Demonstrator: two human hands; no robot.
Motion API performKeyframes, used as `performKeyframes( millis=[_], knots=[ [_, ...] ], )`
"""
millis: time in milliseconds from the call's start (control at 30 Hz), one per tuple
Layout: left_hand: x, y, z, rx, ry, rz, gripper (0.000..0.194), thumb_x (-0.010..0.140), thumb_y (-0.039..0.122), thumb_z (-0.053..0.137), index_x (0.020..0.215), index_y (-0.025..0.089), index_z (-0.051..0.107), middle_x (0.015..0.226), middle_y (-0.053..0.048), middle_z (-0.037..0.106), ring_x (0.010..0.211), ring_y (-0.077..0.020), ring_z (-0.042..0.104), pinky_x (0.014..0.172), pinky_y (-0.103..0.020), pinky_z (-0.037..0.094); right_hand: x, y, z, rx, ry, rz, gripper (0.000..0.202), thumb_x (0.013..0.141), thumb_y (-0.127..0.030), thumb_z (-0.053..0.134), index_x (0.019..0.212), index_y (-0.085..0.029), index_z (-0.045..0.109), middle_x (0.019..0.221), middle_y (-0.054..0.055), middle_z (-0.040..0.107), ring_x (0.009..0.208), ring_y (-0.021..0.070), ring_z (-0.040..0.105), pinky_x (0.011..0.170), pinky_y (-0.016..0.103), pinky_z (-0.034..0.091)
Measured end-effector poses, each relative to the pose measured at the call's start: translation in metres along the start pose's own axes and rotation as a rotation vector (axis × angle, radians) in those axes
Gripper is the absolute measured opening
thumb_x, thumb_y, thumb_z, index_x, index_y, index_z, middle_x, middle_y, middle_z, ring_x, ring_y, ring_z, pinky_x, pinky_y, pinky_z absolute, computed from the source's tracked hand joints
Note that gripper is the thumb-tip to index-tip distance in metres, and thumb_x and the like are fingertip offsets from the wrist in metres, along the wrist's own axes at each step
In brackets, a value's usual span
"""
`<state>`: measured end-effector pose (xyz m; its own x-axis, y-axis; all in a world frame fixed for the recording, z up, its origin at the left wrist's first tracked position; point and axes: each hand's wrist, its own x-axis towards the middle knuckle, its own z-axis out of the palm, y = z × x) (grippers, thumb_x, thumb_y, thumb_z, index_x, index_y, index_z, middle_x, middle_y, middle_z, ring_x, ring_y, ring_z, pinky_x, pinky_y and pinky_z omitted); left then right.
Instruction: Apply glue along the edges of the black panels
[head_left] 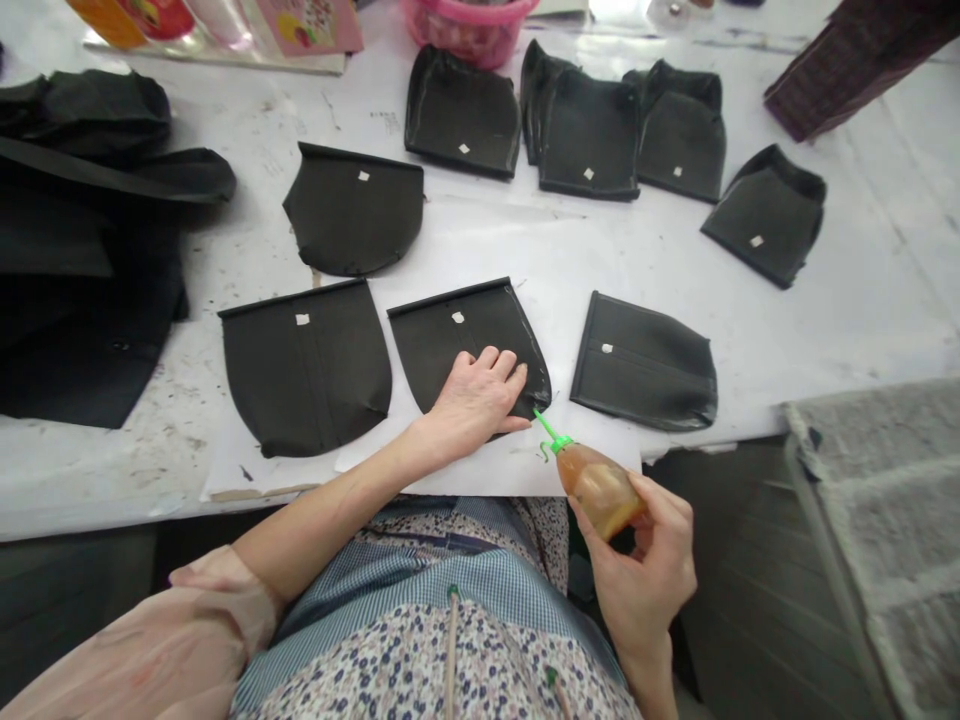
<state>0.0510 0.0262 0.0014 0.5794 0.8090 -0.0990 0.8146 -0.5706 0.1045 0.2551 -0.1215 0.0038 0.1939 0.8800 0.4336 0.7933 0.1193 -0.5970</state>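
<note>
The left hand (480,395) is lying palm down on a black pouch-shaped piece (427,340), with its fingers a little spread. It is not pinching anything; it is just pressing, probably so the piece is not sliding about. This piece is resting on white paper (465,472), in front of the person, between two other black pieces. Maybe the paper is keeping drips off the table.

The right hand (652,560) is closing its thumb and fingers around the fat end of a squeeze bottle (600,490). The bottle is leaning so its thin green nozzle (545,422) is pointing at the piece's lower right edge, likely for careful aiming.

The left hand is hiding much of the piece's bottom. I cannot tell if the nozzle is touching or only hovering. The picture's edge is cutting off a pink basket (476,30) and a dark pile (82,300).
</note>
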Motion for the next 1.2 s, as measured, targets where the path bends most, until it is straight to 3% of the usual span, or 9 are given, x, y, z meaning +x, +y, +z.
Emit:
performKeyframes(
  millis=[133, 333, 833, 1033, 1200],
  knots=[
    [-0.001, -0.013, -0.003, -0.041, -0.013, 0.052, 0.065, 0.090, 0.057, 0.068, 0.139, 0.017, 0.056, 0.125, -0.013, 0.059, 0.114, -0.0295, 0.052, 0.079, -0.037, 0.039, 0.001, 0.001, -0.001, -0.002, 0.035, 0.043, 0.057, 0.079, -0.034, 0.088, 0.128, -0.020, 0.061, 0.111, 0.010, 0.067, 0.100, 0.0249, 0.069, 0.073, 0.034, 0.061],
    [-0.005, -0.031, 0.001, -0.097, -0.032, 0.100, 0.062, 0.093, 0.055, 0.066, 0.143, 0.020, 0.054, 0.132, -0.012, 0.057, 0.118, -0.0261, 0.052, 0.085, -0.034, 0.041, 0.004, -0.002, -0.004, 0.028, -0.001, 0.007, 0.055, 0.080, -0.034, 0.087, 0.127, -0.019, 0.062, 0.109, 0.010, 0.067, 0.099, 0.0250, 0.069, 0.075, 0.036, 0.063],
    [-0.004, -0.026, 0.007, -0.153, 0.017, 0.018, 0.058, 0.093, 0.052, 0.068, 0.140, 0.021, 0.056, 0.132, -0.012, 0.057, 0.120, -0.0265, 0.051, 0.085, -0.034, 0.041, -0.004, -0.003, -0.001, 0.133, -0.044, 0.119, 0.057, 0.079, -0.035, 0.087, 0.127, -0.020, 0.061, 0.111, 0.009, 0.065, 0.100, 0.0243, 0.069, 0.079, 0.038, 0.064],
    [-0.001, -0.025, 0.011, -0.177, 0.049, 0.005, 0.056, 0.090, 0.049, 0.072, 0.137, 0.021, 0.059, 0.129, -0.010, 0.058, 0.116, -0.0262, 0.052, 0.085, -0.035, 0.042, -0.011, -0.004, -0.001, 0.167, -0.073, 0.095, 0.058, 0.078, -0.032, 0.088, 0.127, -0.020, 0.061, 0.112, 0.010, 0.065, 0.104, 0.0260, 0.067, 0.085, 0.042, 0.063],
    [-0.003, -0.030, 0.009, -0.268, 0.050, -0.001, 0.049, 0.093, 0.042, 0.069, 0.136, 0.020, 0.060, 0.130, -0.011, 0.058, 0.117, -0.0255, 0.053, 0.091, -0.036, 0.045, -0.013, -0.003, 0.001, 0.185, -0.057, 0.124, 0.058, 0.077, -0.031, 0.089, 0.127, -0.020, 0.062, 0.112, 0.009, 0.065, 0.103, 0.0255, 0.068, 0.082, 0.040, 0.063]
  ],
)
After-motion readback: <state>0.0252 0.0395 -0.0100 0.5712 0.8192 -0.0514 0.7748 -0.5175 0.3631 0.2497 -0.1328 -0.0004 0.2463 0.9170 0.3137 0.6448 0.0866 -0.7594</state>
